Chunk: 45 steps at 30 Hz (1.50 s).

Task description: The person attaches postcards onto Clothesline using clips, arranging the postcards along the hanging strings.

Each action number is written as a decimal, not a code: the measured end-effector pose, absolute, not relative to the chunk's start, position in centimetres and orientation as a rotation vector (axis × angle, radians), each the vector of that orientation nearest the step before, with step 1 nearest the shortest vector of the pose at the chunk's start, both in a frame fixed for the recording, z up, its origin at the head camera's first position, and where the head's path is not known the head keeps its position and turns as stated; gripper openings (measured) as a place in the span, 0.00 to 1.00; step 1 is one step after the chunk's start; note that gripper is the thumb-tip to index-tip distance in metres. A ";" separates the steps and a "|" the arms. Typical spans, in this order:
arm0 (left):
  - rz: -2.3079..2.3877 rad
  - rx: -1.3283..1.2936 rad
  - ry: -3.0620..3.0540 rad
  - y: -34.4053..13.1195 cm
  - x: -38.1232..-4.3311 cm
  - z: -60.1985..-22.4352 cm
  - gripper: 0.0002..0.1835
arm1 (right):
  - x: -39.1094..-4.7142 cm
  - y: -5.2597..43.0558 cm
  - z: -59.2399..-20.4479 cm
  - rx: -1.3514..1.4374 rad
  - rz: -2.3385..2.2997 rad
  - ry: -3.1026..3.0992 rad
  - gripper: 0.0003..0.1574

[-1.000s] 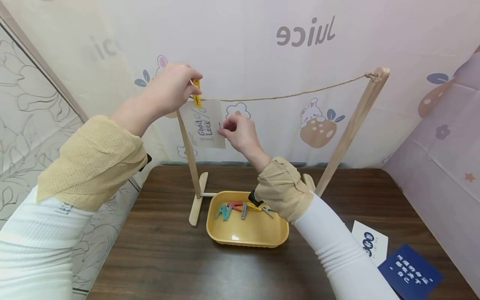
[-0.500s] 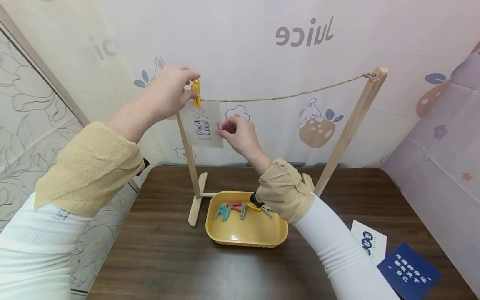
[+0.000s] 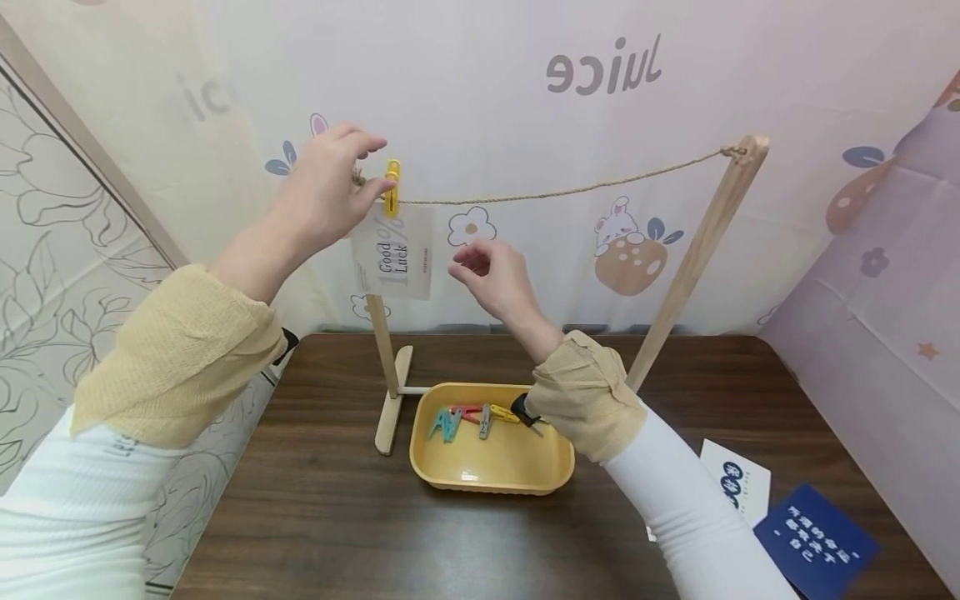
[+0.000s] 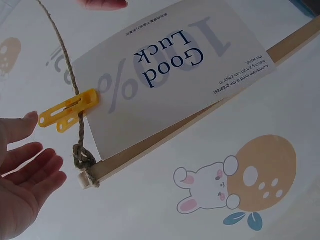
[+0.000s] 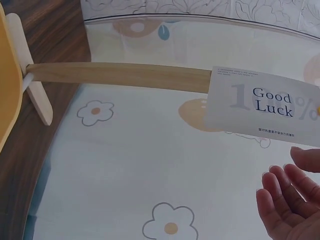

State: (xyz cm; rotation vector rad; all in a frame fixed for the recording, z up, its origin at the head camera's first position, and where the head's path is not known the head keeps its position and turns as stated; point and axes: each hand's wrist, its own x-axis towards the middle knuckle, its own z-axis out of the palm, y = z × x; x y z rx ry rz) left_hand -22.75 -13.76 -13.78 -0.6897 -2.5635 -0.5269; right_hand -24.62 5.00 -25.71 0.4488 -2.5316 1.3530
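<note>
A white "Good Luck" card [image 3: 393, 254] hangs from the twine line [image 3: 540, 197] by a yellow clothespin [image 4: 75, 107] near the left post. Beside that clothespin is my left hand [image 3: 322, 185], its thumb and fingers spread apart and holding nothing. In the left wrist view the thumb tip is right at the clothespin's end. My right hand [image 3: 495, 279] is in the air just right of the card, fingers loosely bent, with a gap between it and the card. The right wrist view shows this right hand [image 5: 292, 200] below the card's edge, holding nothing.
A yellow basket [image 3: 491, 479] on the dark wooden table [image 3: 315, 500] contains several clothespins [image 3: 447, 423] in teal, red, grey and yellow. A white card [image 3: 738, 479] and a blue card [image 3: 817, 537] lie at the right. Wooden posts [image 3: 693, 267] hold the line; a printed curtain hangs behind.
My left hand has let go of the yellow clothespin and its fingers have spread. The right hand has released the card's edge and moved slightly right. The card now hangs free.
</note>
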 end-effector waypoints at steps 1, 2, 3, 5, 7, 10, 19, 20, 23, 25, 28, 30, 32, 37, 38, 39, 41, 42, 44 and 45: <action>-0.541 -0.697 -2.513 -13.8 -22.7 -14.0 0.22 | -24.5 5.2 -25.9 0.450 1.358 -2.520 0.11; -0.551 -0.704 -2.459 -13.8 -22.6 -14.1 0.20 | -24.4 5.4 -26.0 0.451 1.359 -2.506 0.11; -0.560 -0.711 -2.410 -13.9 -22.6 -14.3 0.19 | -24.2 5.6 -26.2 0.449 1.362 -2.493 0.11; -0.572 -0.726 -2.317 -14.0 -22.4 -14.7 0.17 | -23.9 6.0 -26.6 0.451 1.370 -2.461 0.10; -0.579 -0.732 -2.254 -14.1 -22.2 -15.1 0.15 | -23.7 6.4 -27.0 0.452 1.392 -2.431 0.10; -0.609 -0.729 -2.191 -14.2 -21.7 -15.8 0.13 | -23.2 7.1 -27.7 0.454 1.411 -2.398 0.09; -0.712 -0.749 -2.060 -14.4 -20.7 -18.5 0.11 | -21.7 8.9 -29.2 0.406 1.485 -2.323 0.08; -0.722 -0.753 -2.055 -14.4 -20.6 -18.8 0.11 | -21.6 9.0 -29.3 0.401 1.494 -2.313 0.08; -0.744 -0.766 -2.045 -14.3 -20.1 -19.6 0.12 | -21.1 9.7 -29.7 0.393 1.505 -2.277 0.07; -0.754 -0.774 -2.037 -14.2 -19.9 -20.2 0.12 | -20.8 10.1 -30.0 0.391 1.516 -2.245 0.07; -0.765 -0.794 -2.019 -14.0 -19.4 -21.2 0.11 | -20.3 10.6 -30.4 0.376 1.525 -2.208 0.06; -0.771 -0.808 -2.011 -13.8 -19.2 -21.8 0.11 | -20.1 10.9 -30.7 0.372 1.536 -2.178 0.05; -0.778 -0.815 -2.010 -13.6 -18.9 -22.5 0.11 | -19.7 11.2 -31.1 0.367 1.530 -2.162 0.05; -0.796 -0.813 -2.020 -13.1 -18.2 -24.3 0.11 | -19.0 12.0 -32.2 0.330 1.490 -2.153 0.05; -0.802 -0.815 -2.020 -13.0 -18.1 -24.6 0.11 | -18.8 12.2 -32.5 0.319 1.481 -2.151 0.05; -0.808 -0.813 -2.023 -13.0 -18.0 -25.0 0.11 | -18.7 12.3 -32.7 0.310 1.477 -2.148 0.04; -0.825 -0.810 -2.031 -12.9 -17.8 -25.7 0.11 | -18.4 12.6 -33.2 0.293 1.464 -2.147 0.04; -0.832 -0.807 -2.037 -12.8 -17.7 -26.1 0.11 | -18.2 12.8 -33.4 0.286 1.465 -2.147 0.04; -0.856 -0.793 -2.053 -12.7 -17.5 -26.9 0.11 | -18.0 13.1 -34.0 0.259 1.460 -2.157 0.05; -0.869 -0.782 -2.064 -12.6 -17.4 -27.2 0.11 | -17.8 13.3 -34.2 0.246 1.457 -2.166 0.05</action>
